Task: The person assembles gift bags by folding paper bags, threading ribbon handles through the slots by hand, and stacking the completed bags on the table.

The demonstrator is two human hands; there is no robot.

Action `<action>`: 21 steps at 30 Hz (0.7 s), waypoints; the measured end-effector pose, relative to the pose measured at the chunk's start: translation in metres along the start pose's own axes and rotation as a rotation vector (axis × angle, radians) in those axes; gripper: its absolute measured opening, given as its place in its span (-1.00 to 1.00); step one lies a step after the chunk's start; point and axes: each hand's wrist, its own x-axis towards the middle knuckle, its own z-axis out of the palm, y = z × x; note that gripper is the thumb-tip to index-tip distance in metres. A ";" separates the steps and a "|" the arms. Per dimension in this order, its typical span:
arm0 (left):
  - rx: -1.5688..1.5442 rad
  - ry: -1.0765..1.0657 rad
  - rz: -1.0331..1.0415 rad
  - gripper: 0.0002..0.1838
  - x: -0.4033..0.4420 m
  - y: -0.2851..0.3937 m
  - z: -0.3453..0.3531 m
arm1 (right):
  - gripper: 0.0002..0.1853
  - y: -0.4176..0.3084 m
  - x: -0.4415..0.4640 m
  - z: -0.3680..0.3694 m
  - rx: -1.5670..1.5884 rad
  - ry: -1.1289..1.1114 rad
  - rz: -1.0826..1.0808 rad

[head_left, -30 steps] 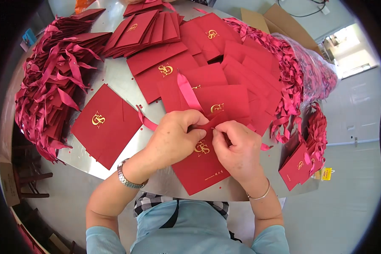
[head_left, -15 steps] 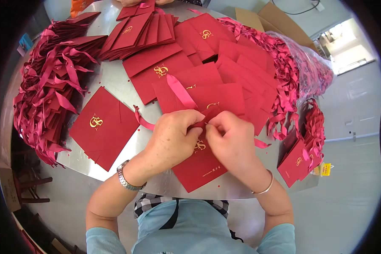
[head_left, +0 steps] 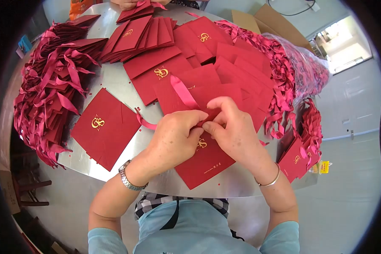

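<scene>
My left hand (head_left: 176, 136), with a metal watch at the wrist, pinches the upper edge of a red envelope (head_left: 205, 165) with gold letters. Close beside it on the right, my right hand (head_left: 234, 131) has its thumb at the same edge and its index finger raised and bent. Whether the right fingertips hold anything is hidden. A pink ribbon (head_left: 183, 92) rises above the fingers, and another ribbon end (head_left: 144, 120) sticks out to the left. Beyond the hands lie more overlapping red envelopes (head_left: 173, 70). One stack of red envelopes (head_left: 106, 129) lies to the left.
Beribboned red envelopes (head_left: 51, 93) are heaped at the table's left. Ribbons (head_left: 279, 76) and a plastic-wrapped bundle (head_left: 311, 72) lie at the right, near a cardboard box (head_left: 279, 25). Another person's hand (head_left: 127, 4) is at the far edge of the metal table (head_left: 165, 184).
My right index finger has lifted and spread away from its thumb. The right hand has shifted slightly right, while my left hand keeps its pinch on the envelope.
</scene>
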 end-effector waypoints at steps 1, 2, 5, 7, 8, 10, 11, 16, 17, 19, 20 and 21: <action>0.023 0.000 0.045 -0.81 0.000 0.001 -0.002 | -0.72 0.002 0.000 -0.003 -0.006 -0.070 -0.062; 0.024 -0.001 0.049 -0.81 0.000 0.002 -0.004 | -0.73 0.002 -0.002 -0.004 -0.016 -0.072 -0.087; -0.205 -0.130 -0.255 -0.80 0.004 0.008 -0.017 | -0.71 0.002 -0.010 -0.003 -0.002 0.016 -0.096; -0.185 -0.122 -0.211 -0.80 0.006 0.004 -0.016 | -0.69 0.008 -0.017 0.001 0.000 -0.004 -0.044; -0.172 -0.118 -0.172 -0.81 0.006 0.003 -0.015 | -0.69 0.011 -0.020 0.001 -0.009 -0.010 -0.058; -0.210 -0.112 -0.214 -0.82 0.007 0.005 -0.016 | -0.68 0.011 -0.022 0.000 -0.002 -0.029 -0.055; -0.193 -0.203 -0.201 -0.83 0.008 0.004 -0.018 | -0.68 0.011 -0.023 -0.001 0.000 -0.044 -0.048; -0.181 -0.409 -0.239 -0.83 0.014 -0.004 -0.024 | -0.66 0.009 -0.026 0.000 0.037 -0.066 -0.013; -0.179 -0.406 -0.243 -0.83 0.014 -0.004 -0.025 | -0.65 0.008 -0.027 0.000 0.061 -0.068 0.009; -0.186 -0.415 -0.204 -0.82 0.014 -0.004 -0.026 | -0.65 0.006 -0.028 0.001 0.073 -0.054 -0.023; -0.185 -0.412 -0.207 -0.82 0.014 -0.003 -0.026 | -0.65 0.006 -0.028 0.001 0.081 -0.034 -0.056; -0.164 -0.416 -0.134 -0.84 0.014 -0.003 -0.025 | -0.65 0.004 -0.028 0.001 0.082 -0.036 -0.057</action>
